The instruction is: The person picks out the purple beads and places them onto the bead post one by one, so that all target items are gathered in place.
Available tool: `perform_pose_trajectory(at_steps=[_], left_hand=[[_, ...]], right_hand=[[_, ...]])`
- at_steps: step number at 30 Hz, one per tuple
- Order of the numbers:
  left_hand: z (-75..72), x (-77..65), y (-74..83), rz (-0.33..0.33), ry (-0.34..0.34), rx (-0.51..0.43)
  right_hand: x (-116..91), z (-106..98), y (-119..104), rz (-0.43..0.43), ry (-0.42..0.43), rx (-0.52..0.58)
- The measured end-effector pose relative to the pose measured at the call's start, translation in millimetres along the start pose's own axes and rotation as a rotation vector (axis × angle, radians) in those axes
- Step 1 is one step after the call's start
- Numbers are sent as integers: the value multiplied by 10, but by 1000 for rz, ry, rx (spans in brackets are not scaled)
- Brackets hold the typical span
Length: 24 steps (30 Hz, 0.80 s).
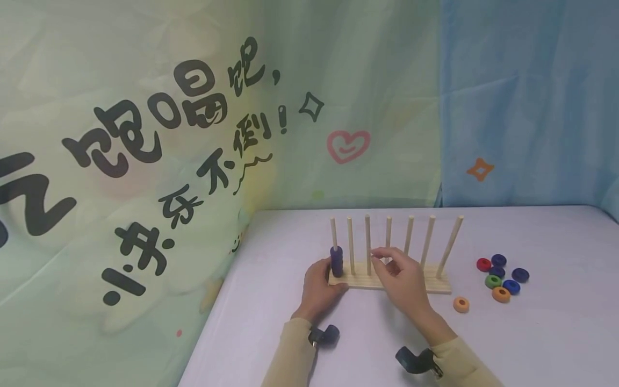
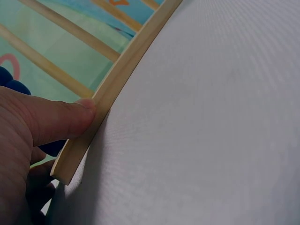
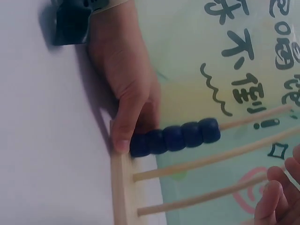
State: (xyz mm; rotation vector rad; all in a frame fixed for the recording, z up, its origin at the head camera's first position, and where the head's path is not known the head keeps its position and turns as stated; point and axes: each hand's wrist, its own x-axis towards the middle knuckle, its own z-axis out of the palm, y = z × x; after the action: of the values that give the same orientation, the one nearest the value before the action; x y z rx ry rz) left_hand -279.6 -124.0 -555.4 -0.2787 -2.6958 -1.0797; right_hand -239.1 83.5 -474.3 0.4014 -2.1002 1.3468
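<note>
A wooden stacking rack (image 1: pixel 401 284) with a row of upright pegs stands on the table. Several dark blue beads (image 3: pixel 174 138) are stacked on its leftmost peg, and the other pegs carry none. My left hand (image 1: pixel 319 287) grips the base's left end, its thumb (image 2: pixel 70 119) pressed on the front edge beside the stack. Raised over the rack is my right hand (image 1: pixel 400 279), thumb and index fingertips bent toward each other right at the third peg (image 1: pixel 368 242). No bead shows between those fingers.
Right of the rack lie loose ring beads: a red one (image 1: pixel 483 264), a green one (image 1: pixel 493 281), several blue ones and two orange ones, one orange bead (image 1: pixel 461 304) apart and nearer the rack. A printed cloth backdrop (image 1: pixel 348 107) hangs behind the table.
</note>
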Motion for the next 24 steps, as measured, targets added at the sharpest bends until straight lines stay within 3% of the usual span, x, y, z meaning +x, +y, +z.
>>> perform_pose_trajectory(at_steps=[5,13,24], left_hand=[[-15,7,5,-7,4,-2],[9,16,-1,-5,-13,-2],[-12,13,16,-18,-19,-2]], right_hand=[[-83,-88,128,29,11,7],[-267,-288,367,196,78,-54],[-374,-407,519,221,125,-114]])
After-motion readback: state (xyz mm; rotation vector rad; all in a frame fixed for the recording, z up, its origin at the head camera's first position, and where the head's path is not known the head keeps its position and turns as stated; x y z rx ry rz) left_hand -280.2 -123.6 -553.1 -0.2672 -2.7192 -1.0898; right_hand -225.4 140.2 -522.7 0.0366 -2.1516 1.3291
